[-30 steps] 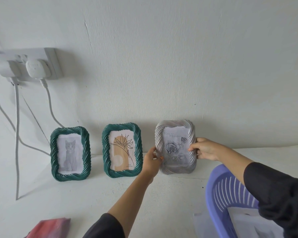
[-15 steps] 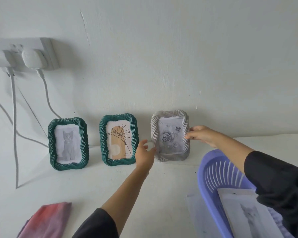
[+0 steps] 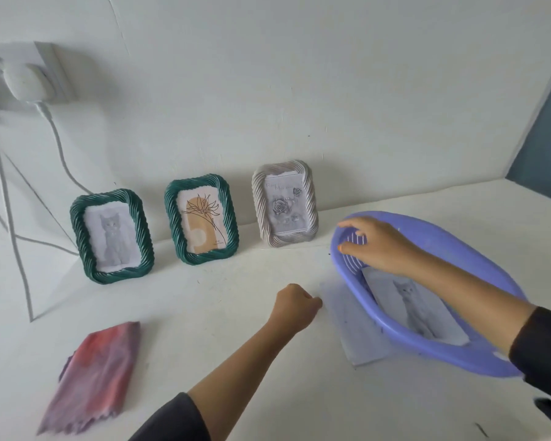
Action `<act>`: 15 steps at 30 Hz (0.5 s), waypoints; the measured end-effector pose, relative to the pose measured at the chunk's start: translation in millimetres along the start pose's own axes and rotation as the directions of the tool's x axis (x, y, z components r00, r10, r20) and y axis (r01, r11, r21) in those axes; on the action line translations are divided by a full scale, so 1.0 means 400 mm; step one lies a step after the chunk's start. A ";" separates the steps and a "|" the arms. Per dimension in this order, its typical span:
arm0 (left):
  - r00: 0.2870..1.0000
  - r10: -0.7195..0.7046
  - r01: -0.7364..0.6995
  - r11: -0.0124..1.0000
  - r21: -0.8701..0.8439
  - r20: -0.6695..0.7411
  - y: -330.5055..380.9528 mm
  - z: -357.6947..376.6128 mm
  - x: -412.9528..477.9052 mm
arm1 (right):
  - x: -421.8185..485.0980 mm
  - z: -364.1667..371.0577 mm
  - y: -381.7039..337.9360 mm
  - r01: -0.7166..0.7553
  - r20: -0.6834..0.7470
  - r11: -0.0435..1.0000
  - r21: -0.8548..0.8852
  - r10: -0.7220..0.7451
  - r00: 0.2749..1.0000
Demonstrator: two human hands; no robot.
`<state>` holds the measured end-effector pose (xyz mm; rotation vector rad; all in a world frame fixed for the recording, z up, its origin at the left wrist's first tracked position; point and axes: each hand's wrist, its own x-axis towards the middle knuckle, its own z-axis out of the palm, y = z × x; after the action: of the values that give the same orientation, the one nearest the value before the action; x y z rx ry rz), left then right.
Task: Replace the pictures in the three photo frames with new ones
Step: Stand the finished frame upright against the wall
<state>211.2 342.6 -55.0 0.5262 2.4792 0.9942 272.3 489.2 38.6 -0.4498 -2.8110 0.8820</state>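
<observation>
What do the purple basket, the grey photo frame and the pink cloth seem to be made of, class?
Purple basket: probably moulded plastic, smooth with a slight sheen and slotted walls. Grey photo frame: perhaps resin or plastic, matte, with cast rope-twist ridges; unsure. Pink cloth: soft fabric, creased, with a ragged lower edge.

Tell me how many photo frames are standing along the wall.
3. A green frame with a cat picture on the left, a green frame with a flower drawing in the middle, and a grey frame with roses on the right. None seems hidden.
</observation>
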 end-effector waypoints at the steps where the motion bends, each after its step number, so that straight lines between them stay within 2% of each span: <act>1: 1.000 0.029 -0.029 0.999 0.027 0.001 0.002 0.016 -0.012 | -0.033 0.005 -0.002 0.009 0.038 1.000 -0.027 -0.008 0.999; 4: 0.999 0.039 -0.039 0.998 0.040 -0.003 0.011 0.056 -0.049 | -0.123 0.025 0.002 0.037 0.108 0.993 -0.109 -0.025 0.994; 7: 1.000 0.009 -0.009 1.000 -0.003 0.008 0.022 0.087 -0.083 | -0.198 0.038 0.018 0.033 0.069 0.986 -0.163 -0.021 0.997; 11: 0.986 -0.165 0.168 0.962 -0.215 0.032 0.049 0.111 -0.092 | -0.259 0.041 0.030 0.050 0.059 0.982 -0.185 -0.040 0.997; 15: 0.961 -0.262 0.275 0.873 -0.403 0.087 0.086 0.137 -0.099 | -0.279 0.039 0.039 0.107 0.078 0.988 -0.114 -0.098 0.992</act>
<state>278.9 377.1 -56.9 0.0549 2.1454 1.3287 377.3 456.4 9.8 -0.2906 -2.9335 0.7282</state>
